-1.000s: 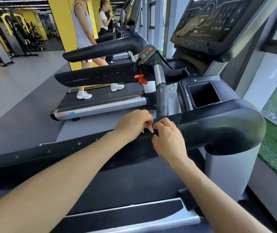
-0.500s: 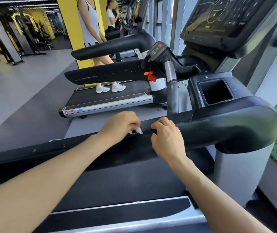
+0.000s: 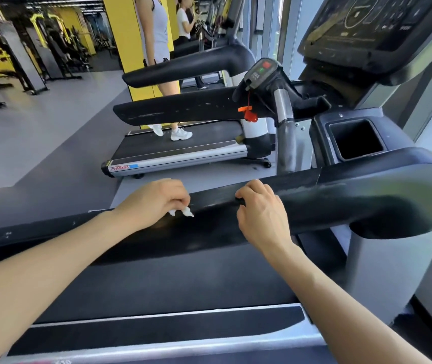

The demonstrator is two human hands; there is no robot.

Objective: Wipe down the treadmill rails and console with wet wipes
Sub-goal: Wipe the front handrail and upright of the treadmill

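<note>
Fingers of the left hand (image 3: 154,203) are curling in tight, pinching a small white wet wipe (image 3: 183,212) that is poking out beneath the fingertips and touching the black rail (image 3: 341,203). Well apart along that rail, the right hand (image 3: 260,215) is gripping its top edge — fingers folding over the far side. Beyond, the console (image 3: 367,30) is standing upper right.

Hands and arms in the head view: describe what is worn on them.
Both hands, left and right, are bare, with no gloves. No rings, watch or bracelet show on either. Both forearms are bare all the way to the frame's edge; no sleeve or cuff is in view. No markings can be made out.
</note>
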